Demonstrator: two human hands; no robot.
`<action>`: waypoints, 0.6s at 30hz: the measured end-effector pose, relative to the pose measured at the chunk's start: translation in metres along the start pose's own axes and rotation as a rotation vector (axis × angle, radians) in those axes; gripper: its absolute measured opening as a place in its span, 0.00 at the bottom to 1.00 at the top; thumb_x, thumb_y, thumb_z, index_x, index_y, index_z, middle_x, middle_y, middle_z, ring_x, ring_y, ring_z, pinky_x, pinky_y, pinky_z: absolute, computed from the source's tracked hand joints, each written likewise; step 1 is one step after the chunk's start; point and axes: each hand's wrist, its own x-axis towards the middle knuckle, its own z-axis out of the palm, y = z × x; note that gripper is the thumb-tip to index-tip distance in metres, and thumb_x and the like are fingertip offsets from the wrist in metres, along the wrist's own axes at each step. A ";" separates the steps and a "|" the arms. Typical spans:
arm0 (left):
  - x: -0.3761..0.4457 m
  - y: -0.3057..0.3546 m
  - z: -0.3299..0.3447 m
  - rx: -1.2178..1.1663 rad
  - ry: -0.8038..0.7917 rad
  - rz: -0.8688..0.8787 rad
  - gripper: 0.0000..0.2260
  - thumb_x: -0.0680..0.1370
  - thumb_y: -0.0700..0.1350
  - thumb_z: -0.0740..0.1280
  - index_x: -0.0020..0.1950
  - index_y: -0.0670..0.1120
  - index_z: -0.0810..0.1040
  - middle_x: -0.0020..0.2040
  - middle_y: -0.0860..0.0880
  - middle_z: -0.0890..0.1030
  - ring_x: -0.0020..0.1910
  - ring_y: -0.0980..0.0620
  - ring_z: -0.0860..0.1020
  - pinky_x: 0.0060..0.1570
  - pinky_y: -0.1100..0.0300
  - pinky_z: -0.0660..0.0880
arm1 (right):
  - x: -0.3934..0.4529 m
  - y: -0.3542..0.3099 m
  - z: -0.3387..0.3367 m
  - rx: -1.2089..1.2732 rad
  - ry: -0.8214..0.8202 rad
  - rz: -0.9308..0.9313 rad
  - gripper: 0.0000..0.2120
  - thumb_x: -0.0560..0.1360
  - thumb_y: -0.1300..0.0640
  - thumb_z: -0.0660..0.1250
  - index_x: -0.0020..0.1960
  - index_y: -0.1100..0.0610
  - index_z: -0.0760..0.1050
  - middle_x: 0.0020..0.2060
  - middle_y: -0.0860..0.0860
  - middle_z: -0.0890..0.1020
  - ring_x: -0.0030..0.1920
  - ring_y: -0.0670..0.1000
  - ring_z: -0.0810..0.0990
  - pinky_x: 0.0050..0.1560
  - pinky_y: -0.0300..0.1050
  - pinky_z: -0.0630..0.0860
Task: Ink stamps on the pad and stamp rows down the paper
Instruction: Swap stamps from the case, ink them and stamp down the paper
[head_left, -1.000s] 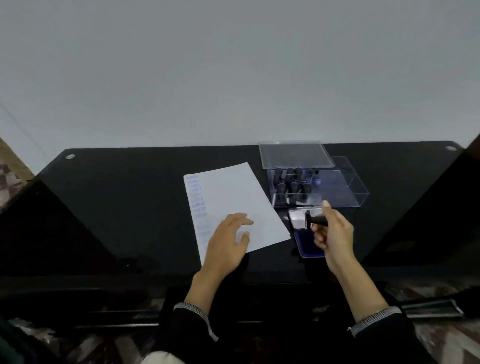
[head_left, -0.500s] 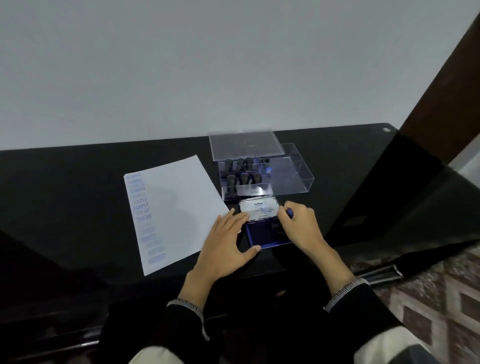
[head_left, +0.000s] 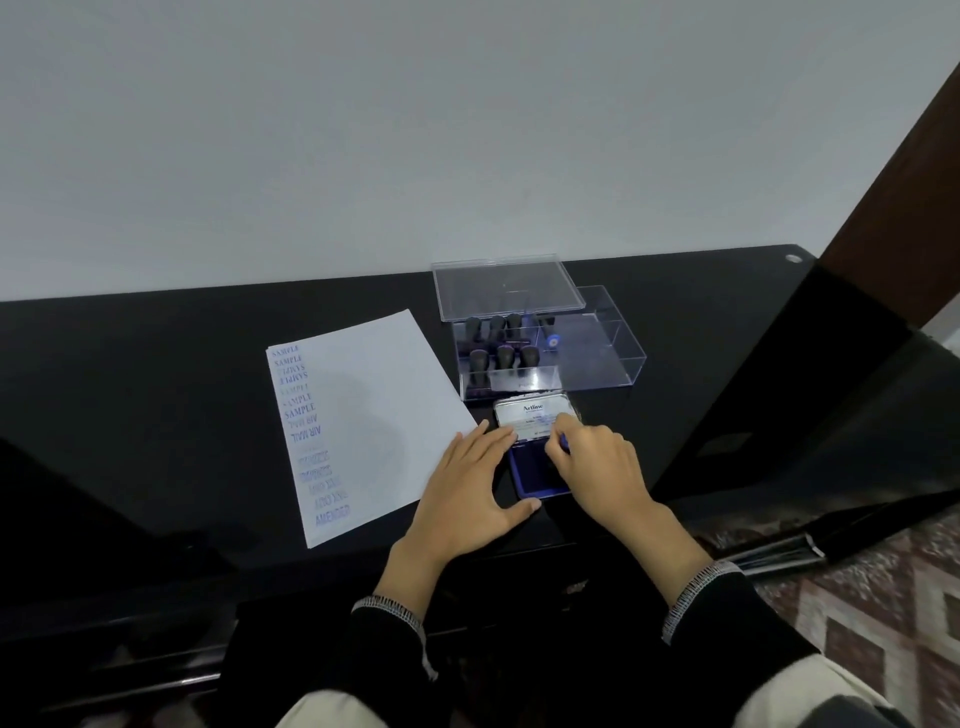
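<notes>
- Since the frame a second ago, your right hand (head_left: 597, 467) has dropped from holding the stamp in the air to pressing down over the ink pad (head_left: 530, 475), and your left hand (head_left: 470, 486) has slid off the middle of the paper (head_left: 363, 415) to the pad's left edge.
- Your right hand is curling over the pad just right of frame centre, fingers bent and pinching something small with a bit of blue showing at the fingertips; the stamp itself is hidden under the hand.
- Your left hand is lying flat with fingers straight, gripping nothing: fingertips reaching the pad's open lid (head_left: 535, 413), thumb resting at the pad's near corner, palm overlapping the paper's lower right corner.
- Ink pad is sitting open at centre, blue surface toward you, white-labelled lid standing behind it.
- Paper is lying left of centre on the black table (head_left: 156, 415), carrying one column of blue imprints down its left margin.
- Clear stamp box (head_left: 597, 358) is standing just behind the pad, black-handled stamps (head_left: 498, 356) filling its left part, its clear lid (head_left: 506, 286) propped behind.
</notes>
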 end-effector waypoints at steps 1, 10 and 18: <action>0.000 0.000 -0.001 -0.029 0.007 -0.001 0.36 0.73 0.67 0.61 0.76 0.52 0.59 0.76 0.58 0.60 0.76 0.60 0.49 0.75 0.59 0.43 | -0.001 -0.001 0.000 -0.048 0.006 -0.010 0.08 0.79 0.53 0.57 0.42 0.53 0.64 0.31 0.51 0.76 0.34 0.58 0.76 0.32 0.46 0.63; -0.006 -0.019 -0.040 -0.187 0.446 -0.430 0.13 0.79 0.45 0.63 0.63 0.53 0.76 0.68 0.55 0.72 0.71 0.55 0.64 0.74 0.52 0.55 | -0.002 -0.001 0.005 -0.010 0.040 0.065 0.08 0.79 0.54 0.58 0.42 0.56 0.68 0.30 0.52 0.76 0.31 0.56 0.73 0.31 0.45 0.63; -0.010 -0.056 -0.091 -0.128 0.470 -1.026 0.23 0.75 0.46 0.66 0.69 0.44 0.69 0.70 0.40 0.65 0.66 0.37 0.66 0.66 0.44 0.63 | -0.012 -0.007 0.009 -0.018 0.116 0.076 0.09 0.79 0.56 0.61 0.41 0.57 0.69 0.26 0.51 0.73 0.26 0.54 0.71 0.27 0.44 0.65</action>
